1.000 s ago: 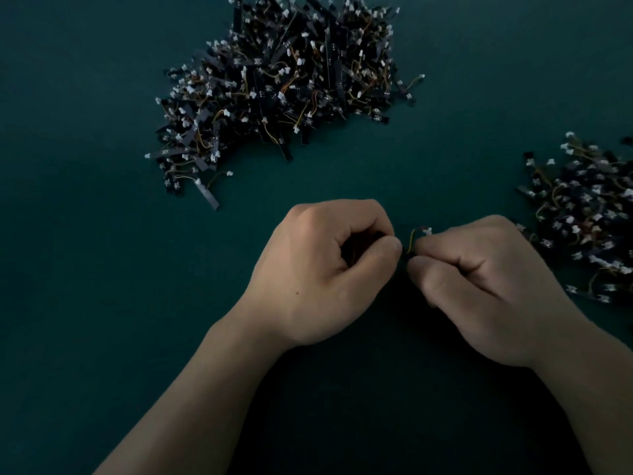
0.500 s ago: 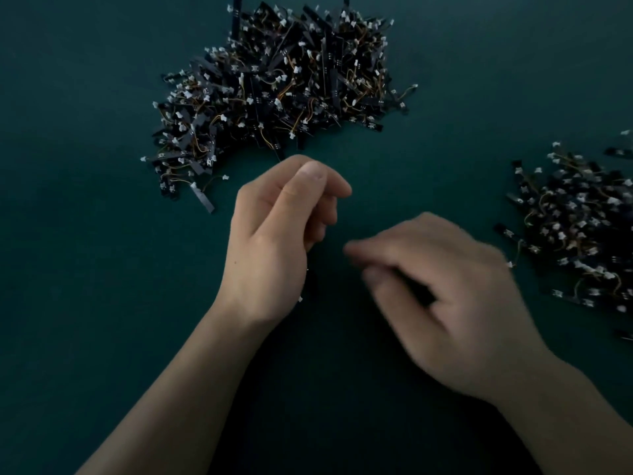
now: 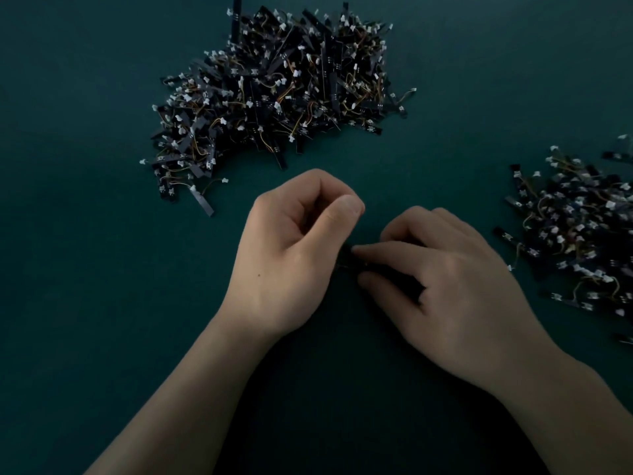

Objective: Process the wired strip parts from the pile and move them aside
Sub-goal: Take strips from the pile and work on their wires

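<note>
Both hands have come together at the centre of the bench (image 3: 85, 269) since half a second ago, when the left hand (image 3: 301, 248) was lifted toward the pile (image 3: 274, 90) and the right hand (image 3: 445, 286) was sweeping in from the side.

Current state:
- Left hand: fingers curled, thumb laid against the index finger. Whether it holds anything cannot be told.
- Right hand: index finger and thumb pinch one dark strip part (image 3: 346, 259), which lies between the two hands, just beside the left palm edge. Lighting is dim; its wire is not visible.
- Finished heap (image 3: 575, 234): at the right, well apart from the pile.

Step in hand: probably processing a single part.

Next move: likely a steady two-handed hold on the part, then transfer to the finished heap with the right hand.
</note>
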{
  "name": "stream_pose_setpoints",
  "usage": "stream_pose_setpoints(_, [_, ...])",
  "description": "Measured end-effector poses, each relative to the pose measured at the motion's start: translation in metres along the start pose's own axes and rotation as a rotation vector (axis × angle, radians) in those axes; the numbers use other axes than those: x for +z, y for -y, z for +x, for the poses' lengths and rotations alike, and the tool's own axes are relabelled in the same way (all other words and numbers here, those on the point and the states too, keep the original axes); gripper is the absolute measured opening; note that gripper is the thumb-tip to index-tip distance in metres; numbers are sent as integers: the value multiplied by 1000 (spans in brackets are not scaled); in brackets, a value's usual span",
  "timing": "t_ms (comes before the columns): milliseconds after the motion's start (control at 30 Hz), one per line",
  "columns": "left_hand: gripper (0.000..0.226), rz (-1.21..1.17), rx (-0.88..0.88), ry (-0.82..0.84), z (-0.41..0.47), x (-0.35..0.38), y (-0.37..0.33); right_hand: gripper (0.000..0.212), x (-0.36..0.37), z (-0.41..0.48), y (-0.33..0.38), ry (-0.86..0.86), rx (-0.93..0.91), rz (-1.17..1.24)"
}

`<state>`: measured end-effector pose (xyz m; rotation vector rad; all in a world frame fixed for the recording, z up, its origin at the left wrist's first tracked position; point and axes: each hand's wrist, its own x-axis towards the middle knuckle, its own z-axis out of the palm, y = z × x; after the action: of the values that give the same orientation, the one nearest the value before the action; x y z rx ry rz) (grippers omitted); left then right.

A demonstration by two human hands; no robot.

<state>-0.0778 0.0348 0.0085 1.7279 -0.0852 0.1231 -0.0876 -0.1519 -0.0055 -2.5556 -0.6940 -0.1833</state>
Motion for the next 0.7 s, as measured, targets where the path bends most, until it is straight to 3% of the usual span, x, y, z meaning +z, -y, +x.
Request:
stream_pose_setpoints(200, [17,182,5,6,-1,0,2,11,0,0,0,-20,32,99])
stream_pose_setpoints(333, [18,308,43,34,-4,3,0,7,-6,-2,-1,-184,182,351])
stream_pose_setpoints(433, [17,353,55,88,-6,3,-1,7,-8,-1,-2,-238,216,399])
stream_pose_setpoints(700, [13,315,87,82,-5,2,1,7,-8,1,-1,-123,207,430])
